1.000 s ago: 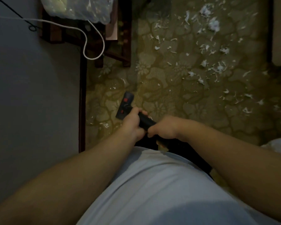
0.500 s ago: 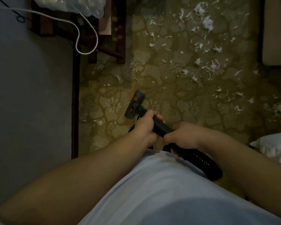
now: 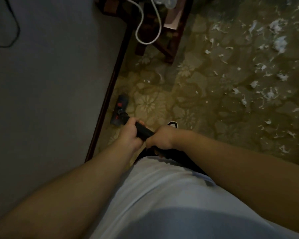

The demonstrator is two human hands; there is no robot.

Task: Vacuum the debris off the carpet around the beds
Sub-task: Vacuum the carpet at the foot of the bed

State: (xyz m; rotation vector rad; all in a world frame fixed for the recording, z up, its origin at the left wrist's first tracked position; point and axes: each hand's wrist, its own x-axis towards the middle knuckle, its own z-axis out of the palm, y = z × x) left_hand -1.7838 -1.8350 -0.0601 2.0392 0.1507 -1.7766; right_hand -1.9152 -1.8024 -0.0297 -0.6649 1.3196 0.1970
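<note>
A grey wall (image 3: 41,83) fills the left side of the view. A black cable (image 3: 13,34) hangs in a loop against it near the top. A dark baseboard (image 3: 109,94) runs diagonally along the foot of the wall and meets the patterned carpet (image 3: 179,94).

The vacuum head (image 3: 119,109), dark with red markings, lies flat on the carpet just beside the baseboard. A black tube (image 3: 143,131) runs from the head back toward the person. The left hand (image 3: 129,133) holds the tube at the end nearer the head; its grip is closed, with the fingers wrapped round the tube.

Above, a white cord (image 3: 145,35) loops down in front of dark wooden furniture (image 3: 169,49).

The right hand (image 3: 160,138) holds the tube further back, close to the light shirt (image 3: 154,195); its grip is likewise closed round the tube. The toe of a shoe (image 3: 172,124) shows just beyond this hand.

White debris (image 3: 266,94) lies scattered over the carpet at the right, well apart from the vacuum head.
</note>
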